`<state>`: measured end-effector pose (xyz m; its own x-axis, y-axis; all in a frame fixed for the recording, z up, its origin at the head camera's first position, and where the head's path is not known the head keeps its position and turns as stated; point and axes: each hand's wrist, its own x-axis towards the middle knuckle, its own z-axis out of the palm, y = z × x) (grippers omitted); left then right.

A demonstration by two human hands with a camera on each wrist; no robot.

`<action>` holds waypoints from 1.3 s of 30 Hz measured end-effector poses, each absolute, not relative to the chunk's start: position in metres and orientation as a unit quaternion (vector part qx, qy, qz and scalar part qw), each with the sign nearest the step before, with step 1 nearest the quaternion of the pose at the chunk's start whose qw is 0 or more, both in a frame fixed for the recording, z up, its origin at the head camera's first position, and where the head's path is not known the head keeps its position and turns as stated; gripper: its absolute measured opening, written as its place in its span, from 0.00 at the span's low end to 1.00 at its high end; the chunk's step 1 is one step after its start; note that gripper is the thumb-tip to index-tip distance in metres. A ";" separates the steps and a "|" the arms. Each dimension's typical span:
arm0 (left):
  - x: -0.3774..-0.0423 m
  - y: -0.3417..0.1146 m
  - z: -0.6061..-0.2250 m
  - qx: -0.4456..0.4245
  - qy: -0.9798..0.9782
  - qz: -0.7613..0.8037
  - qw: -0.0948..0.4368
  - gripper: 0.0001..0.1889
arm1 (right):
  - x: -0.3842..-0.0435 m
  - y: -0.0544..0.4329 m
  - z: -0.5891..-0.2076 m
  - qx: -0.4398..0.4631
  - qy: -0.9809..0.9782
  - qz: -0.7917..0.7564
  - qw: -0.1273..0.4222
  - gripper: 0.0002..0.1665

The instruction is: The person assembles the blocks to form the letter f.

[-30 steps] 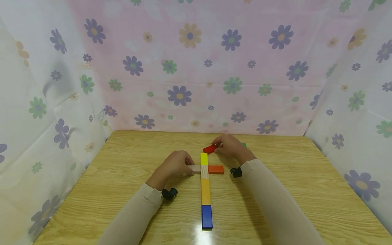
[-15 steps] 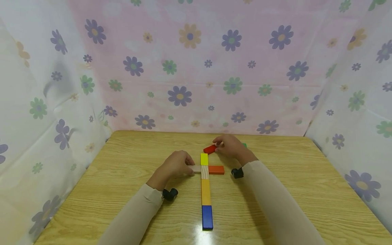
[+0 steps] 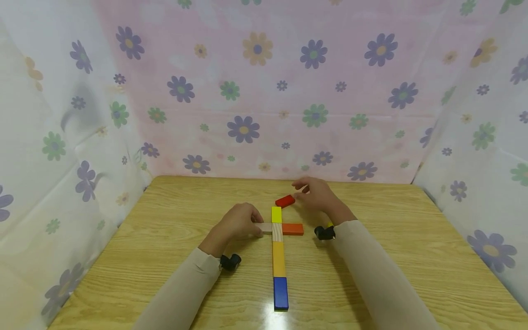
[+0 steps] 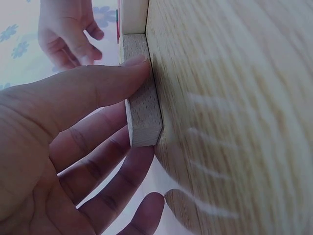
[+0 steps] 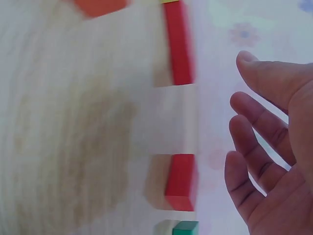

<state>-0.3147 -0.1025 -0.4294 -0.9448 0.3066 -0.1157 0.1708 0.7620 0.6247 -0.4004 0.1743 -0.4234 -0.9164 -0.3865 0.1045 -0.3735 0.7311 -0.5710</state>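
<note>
And the red block (image 3: 285,201) is released! It is left lying aslant just below the frame's middle, beside the yellow block (image 3: 276,214), so the cross-shaped layout (image 3: 277,232) appears extended by one piece. Nothing is held by the right hand (image 3: 318,196), its fingers loosely parted; lower down, the pale block (image 3: 267,228) is pinched by the left hand (image 3: 239,222). Smooth red paint is seen against bare, grained wood, all flat-sided oblongs.
</note>
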 end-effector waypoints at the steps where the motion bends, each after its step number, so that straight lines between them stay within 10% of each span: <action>1: -0.315 -0.102 -0.429 0.129 0.933 0.320 0.106 0.13 | -0.400 0.176 -0.422 -0.200 0.928 -0.315 0.007 0.24; 16: -0.313 -0.100 -0.428 0.127 0.933 0.320 0.100 0.13 | -0.390 0.222 -0.425 -0.112 0.890 -0.439 -0.054 0.32; 39: -0.312 -0.103 -0.427 0.125 0.929 0.331 0.109 0.13 | -0.392 0.232 -0.460 -0.053 0.910 -0.411 0.025 0.30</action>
<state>-0.3124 -0.1031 -0.4266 -0.9451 0.3038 -0.1204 0.1591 0.7496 0.6425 -0.3923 0.2324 -0.4601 -0.9932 -0.1164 -0.0017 -0.0756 0.6562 -0.7508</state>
